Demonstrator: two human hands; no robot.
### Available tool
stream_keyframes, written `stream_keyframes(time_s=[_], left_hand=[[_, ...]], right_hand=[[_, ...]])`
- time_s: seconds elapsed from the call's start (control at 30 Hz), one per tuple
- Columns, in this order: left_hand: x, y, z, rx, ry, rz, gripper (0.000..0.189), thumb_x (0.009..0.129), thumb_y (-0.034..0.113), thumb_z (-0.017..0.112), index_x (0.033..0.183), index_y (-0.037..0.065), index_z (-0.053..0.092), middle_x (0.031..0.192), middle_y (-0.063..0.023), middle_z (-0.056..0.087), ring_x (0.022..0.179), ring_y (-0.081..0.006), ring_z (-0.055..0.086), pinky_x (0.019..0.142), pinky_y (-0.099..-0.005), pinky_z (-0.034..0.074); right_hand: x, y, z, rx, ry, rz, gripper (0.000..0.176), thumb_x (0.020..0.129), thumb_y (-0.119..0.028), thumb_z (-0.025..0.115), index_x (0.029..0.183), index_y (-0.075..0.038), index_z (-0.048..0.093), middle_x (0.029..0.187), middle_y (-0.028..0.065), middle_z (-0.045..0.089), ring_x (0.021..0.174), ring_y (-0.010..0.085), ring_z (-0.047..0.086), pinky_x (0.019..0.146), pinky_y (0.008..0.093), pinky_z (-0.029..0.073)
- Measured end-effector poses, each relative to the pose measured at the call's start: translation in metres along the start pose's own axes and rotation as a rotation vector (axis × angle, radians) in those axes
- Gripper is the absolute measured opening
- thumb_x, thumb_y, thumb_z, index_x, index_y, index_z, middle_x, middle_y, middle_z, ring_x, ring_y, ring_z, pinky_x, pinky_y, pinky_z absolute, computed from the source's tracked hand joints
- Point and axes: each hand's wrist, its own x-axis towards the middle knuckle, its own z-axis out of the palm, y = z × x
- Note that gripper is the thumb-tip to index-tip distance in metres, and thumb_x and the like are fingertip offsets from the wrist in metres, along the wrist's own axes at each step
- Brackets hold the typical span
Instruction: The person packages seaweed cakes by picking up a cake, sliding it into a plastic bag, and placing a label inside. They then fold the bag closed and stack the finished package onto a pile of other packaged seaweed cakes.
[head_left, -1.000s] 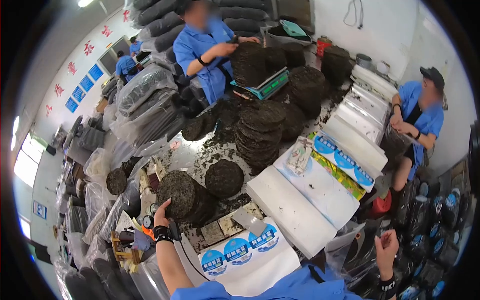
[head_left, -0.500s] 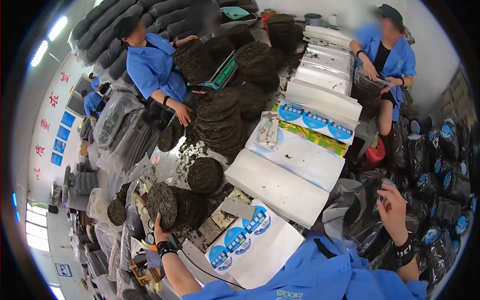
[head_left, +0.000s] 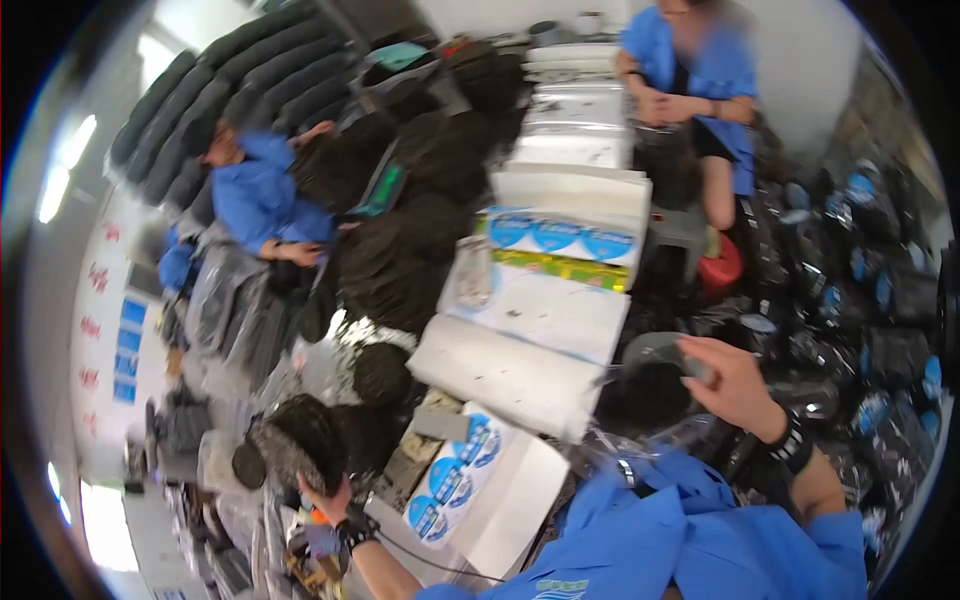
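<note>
My left hand (head_left: 325, 497) grips the lower edge of a tilted stack of round, dark dried seaweed cakes (head_left: 290, 448), thumb on the flat face. More cakes stand right beside it, and a single round cake (head_left: 382, 372) lies just beyond. My right hand (head_left: 735, 385) is closed at the rim of a clear plastic bag (head_left: 650, 350), whose round mouth faces up in front of me. Some of its fingers are blurred. Between my hands lie blue-and-white printed labels (head_left: 455, 485) with a small grey block (head_left: 441, 426) at their edge.
Stacks of white printed bags (head_left: 515, 375) run down the table's middle. Tall seaweed piles and a green-lit scale (head_left: 385, 187) stand left of them. One co-worker (head_left: 265, 200) is at the far left, another (head_left: 700, 90) at the far right. Packed bags (head_left: 850, 340) crowd the right side.
My left hand has tilted the seaweed stack over. My right hand has come inward to the plastic bag, whose mouth now stands open. The whole view has shifted and blurred.
</note>
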Motion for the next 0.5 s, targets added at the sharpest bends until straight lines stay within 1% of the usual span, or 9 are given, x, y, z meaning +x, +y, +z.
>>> stream_keyframes(time_s=[0.03, 0.07, 0.1, 0.13, 0.2, 0.23, 0.33, 0.47, 0.5], left_hand=[[-0.022, 0.033, 0.015, -0.014, 0.037, 0.219, 0.096, 0.07, 0.012, 0.081, 0.148, 0.017, 0.026, 0.148, -0.0126, 0.033, 0.134, -0.0267, 0.035, 0.11, -0.0435, 0.035], [-0.038, 0.059, 0.033, -0.041, 0.084, 0.441, 0.093, 0.072, 0.01, 0.08, 0.148, 0.017, 0.027, 0.149, -0.0135, 0.033, 0.134, -0.0282, 0.035, 0.11, -0.0426, 0.035], [-0.049, 0.102, 0.053, -0.696, 0.023, 0.037, 0.083, 0.076, 0.023, 0.077, 0.146, 0.014, 0.034, 0.15, -0.0102, 0.035, 0.135, -0.031, 0.036, 0.113, -0.0467, 0.03], [-0.075, 0.133, 0.071, -0.767, -0.047, -0.03, 0.077, 0.079, 0.026, 0.074, 0.145, 0.013, 0.037, 0.15, -0.0087, 0.038, 0.136, -0.0313, 0.036, 0.114, -0.0478, 0.027], [-0.128, 0.196, 0.108, -0.898, -0.177, -0.179, 0.067, 0.085, 0.033, 0.069, 0.143, 0.011, 0.044, 0.149, -0.0057, 0.042, 0.137, -0.0318, 0.037, 0.116, -0.05, 0.023], [-0.156, 0.201, 0.121, -0.551, -0.321, 0.05, 0.059, 0.092, 0.03, 0.058, 0.145, 0.011, 0.041, 0.146, -0.0067, 0.045, 0.135, -0.0306, 0.041, 0.112, -0.046, 0.031], [-0.181, 0.199, 0.17, -0.909, -0.673, 0.158, 0.051, 0.099, 0.033, 0.048, 0.144, 0.009, 0.042, 0.136, -0.0086, 0.054, 0.118, -0.0259, 0.054, 0.101, -0.0354, 0.044], [-0.236, 0.345, 0.202, -0.949, -0.826, 0.056, 0.088, 0.079, 0.034, 0.075, 0.147, 0.005, 0.027, 0.136, -0.0136, 0.045, 0.12, -0.0253, 0.049, 0.103, -0.038, 0.04], [-0.233, 0.329, 0.214, -0.79, -0.783, 0.254, 0.096, 0.075, 0.03, 0.079, 0.148, 0.005, 0.021, 0.139, -0.0138, 0.041, 0.122, -0.0258, 0.046, 0.106, -0.0397, 0.038]], right_hand=[[0.001, 0.008, 0.003, -0.007, 0.037, -0.069, 0.052, 0.074, -0.005, 0.072, 0.124, -0.004, 0.06, 0.127, 0.0132, 0.061, 0.054, 0.0129, 0.058, 0.054, 0.0261, 0.051], [0.005, -0.006, -0.009, -0.023, -0.04, 0.02, 0.052, 0.075, -0.008, 0.071, 0.125, -0.005, 0.059, 0.124, 0.0142, 0.062, 0.067, 0.0215, 0.065, 0.064, 0.0309, 0.055], [0.007, 0.004, -0.007, -0.07, -0.014, -0.053, 0.053, 0.074, -0.007, 0.068, 0.126, -0.004, 0.058, 0.123, 0.0162, 0.061, 0.088, 0.031, 0.067, 0.077, 0.0357, 0.055], [0.01, 0.011, -0.006, -0.102, 0.01, -0.098, 0.056, 0.072, -0.004, 0.064, 0.127, -0.002, 0.056, 0.124, 0.0178, 0.06, 0.105, 0.0352, 0.061, 0.086, 0.0379, 0.053], [0.018, 0.019, -0.006, -0.112, 0.005, -0.165, 0.058, 0.068, 0.001, 0.059, 0.126, 0.001, 0.055, 0.124, 0.0205, 0.058, 0.105, 0.0351, 0.061, 0.087, 0.0375, 0.052], [0.021, 0.025, -0.004, -0.099, 0.012, -0.199, 0.059, 0.068, 0.001, 0.059, 0.126, 0.001, 0.054, 0.125, 0.0209, 0.058, 0.105, 0.0357, 0.061, 0.086, 0.0371, 0.052], [0.027, 0.03, -0.003, -0.045, 0.014, -0.221, 0.061, 0.067, 0.002, 0.059, 0.128, 0.001, 0.053, 0.127, 0.0214, 0.057, 0.106, 0.037, 0.061, 0.086, 0.0367, 0.052], [0.025, 0.063, 0.003, 0.107, 0.027, -0.262, 0.068, 0.07, 0.0, 0.058, 0.136, 0.0, 0.045, 0.125, 0.0215, 0.058, 0.1, 0.0356, 0.063, 0.081, 0.0369, 0.052], [0.022, 0.058, -0.007, 0.177, -0.041, -0.186, 0.07, 0.07, 0.001, 0.058, 0.138, 0.001, 0.043, 0.122, 0.0228, 0.058, 0.098, 0.0348, 0.064, 0.083, 0.0374, 0.051]])
